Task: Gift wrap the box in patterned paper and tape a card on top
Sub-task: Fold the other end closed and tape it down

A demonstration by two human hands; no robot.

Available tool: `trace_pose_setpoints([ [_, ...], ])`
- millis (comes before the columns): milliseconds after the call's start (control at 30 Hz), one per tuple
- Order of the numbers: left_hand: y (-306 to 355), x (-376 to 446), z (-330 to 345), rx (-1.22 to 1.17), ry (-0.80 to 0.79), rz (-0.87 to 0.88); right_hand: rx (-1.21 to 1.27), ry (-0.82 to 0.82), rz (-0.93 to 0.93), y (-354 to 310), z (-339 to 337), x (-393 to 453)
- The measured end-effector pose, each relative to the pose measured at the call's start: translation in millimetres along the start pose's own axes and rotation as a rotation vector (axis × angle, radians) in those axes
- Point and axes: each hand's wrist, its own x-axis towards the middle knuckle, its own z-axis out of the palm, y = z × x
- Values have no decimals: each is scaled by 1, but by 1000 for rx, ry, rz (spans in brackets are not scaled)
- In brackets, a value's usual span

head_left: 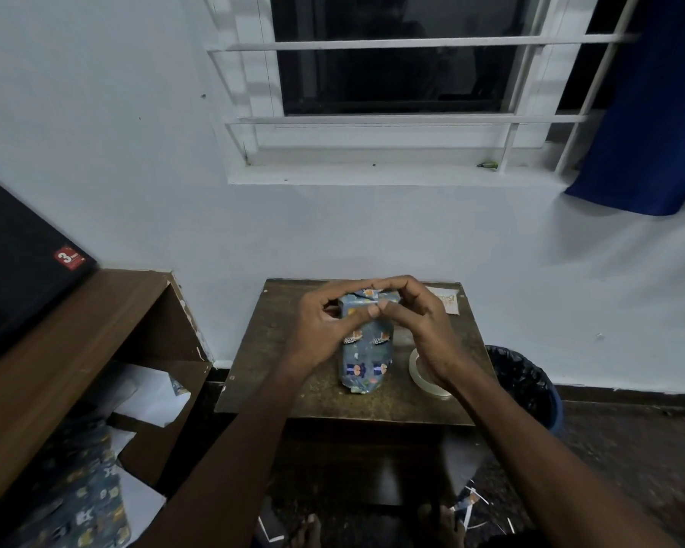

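Far end flap of the wrapped box being closed by both hands.

The left hand [325,326] and right hand [420,322] are curled over the far end of the box [366,350], apparently pinching its paper; its long axis runs toward the table's [277,350] near edge.

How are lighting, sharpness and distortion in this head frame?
Head view: dim indoor light, dark window; wide-angle bending curves the window bars and walls; hands and wrapped box are soft but readable; tape roll shows faintly; the floor underneath is murky.
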Motion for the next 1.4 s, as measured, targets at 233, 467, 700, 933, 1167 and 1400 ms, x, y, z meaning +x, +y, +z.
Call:
trace_pose_setpoints([
  [233,0,8,3,-248,295,-398,71,-133,306,-2,8,-6],
  [467,-24,11,-15,-669,545,-949,86,-122,207,-7,9,-10],
  [700,-23,8,-11,-590,447,-988,-248,-2,-8,5,16,-10],
  [933,-30,4,-3,-445,437,-903,-152,65,97,10,15,-15],
  [1167,-25,6,-2,-489,465,-916,-64,108,108,8,14,-11],
  [1400,-21,6,2,-537,533,-885,146,156,281,17,34,-15],
])
